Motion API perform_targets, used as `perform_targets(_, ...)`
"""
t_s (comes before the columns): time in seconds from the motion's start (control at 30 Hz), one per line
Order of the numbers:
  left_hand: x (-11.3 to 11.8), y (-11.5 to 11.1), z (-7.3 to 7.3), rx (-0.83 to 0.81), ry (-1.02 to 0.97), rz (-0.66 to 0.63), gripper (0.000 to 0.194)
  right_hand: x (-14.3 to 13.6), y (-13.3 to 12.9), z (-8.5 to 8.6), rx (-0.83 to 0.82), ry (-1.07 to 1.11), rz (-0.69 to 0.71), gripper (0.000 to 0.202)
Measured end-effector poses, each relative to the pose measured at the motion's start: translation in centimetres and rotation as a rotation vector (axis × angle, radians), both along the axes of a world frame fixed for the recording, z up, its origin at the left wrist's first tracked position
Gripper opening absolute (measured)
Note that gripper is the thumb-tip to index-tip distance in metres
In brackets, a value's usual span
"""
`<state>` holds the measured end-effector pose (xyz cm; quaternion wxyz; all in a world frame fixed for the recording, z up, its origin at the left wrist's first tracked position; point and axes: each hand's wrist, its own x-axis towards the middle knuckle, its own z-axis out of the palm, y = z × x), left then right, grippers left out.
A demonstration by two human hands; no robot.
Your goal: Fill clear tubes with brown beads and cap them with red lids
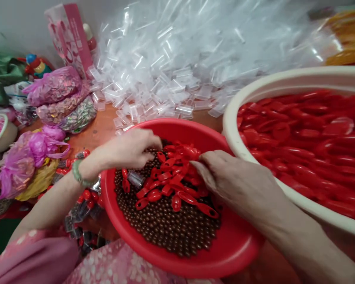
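A red basin [236, 232] holds a layer of small round brown beads [177, 232] with a heap of glossy red plastic pieces [165, 177] on top, many with a looped end. Over the beads at the basin's far left, my left hand [139, 150] has its fingers curled in; their tips are blurred, and what they hold is hidden. Below it lies a small clear tube [135, 179] that looks dark inside. At the heap's right side, my right hand [225, 173] pinches thumb and fingers together at a red plastic piece, mostly hidden by the fingers.
A large cream tub [242, 146] full of red plastic parts stands right of the basin. Clear plastic tubes [177, 86] are piled behind. Pink bags [56, 86] lie at left. Several filled tubes with red ends [85, 201] lie between the basin and my left arm.
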<state>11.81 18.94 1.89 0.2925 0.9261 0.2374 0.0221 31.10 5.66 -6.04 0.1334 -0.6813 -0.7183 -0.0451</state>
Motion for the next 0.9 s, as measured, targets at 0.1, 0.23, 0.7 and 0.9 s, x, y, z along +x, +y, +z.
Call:
perform_targets(0.1, -3.7, -2.2, -2.7, 0.089, 0.319, -0.217, 0.024, 0.0, 1.0, -0.9, -0.106, -0.244, 0.010, 0.020)
perform_targets(0.23, -4.6, -4.2, -5.6, 0.154, 0.420, -0.244, 0.024, -1.7, 1.4, 0.4, -0.100, -0.352, 0.085, 0.017)
perform_targets(0.7, -7.9, -1.4, -6.6, 0.022, -0.186, 0.131, 0.026, -7.7, 1.6, -2.0, -0.462, 0.023, 0.681, 0.006)
perform_targets(0.9, -8.1, -1.5, -7.3, -0.078, -0.382, 0.214, 0.029, -1.8, 1.8, -2.3, -0.312, -0.087, 0.638, 0.014)
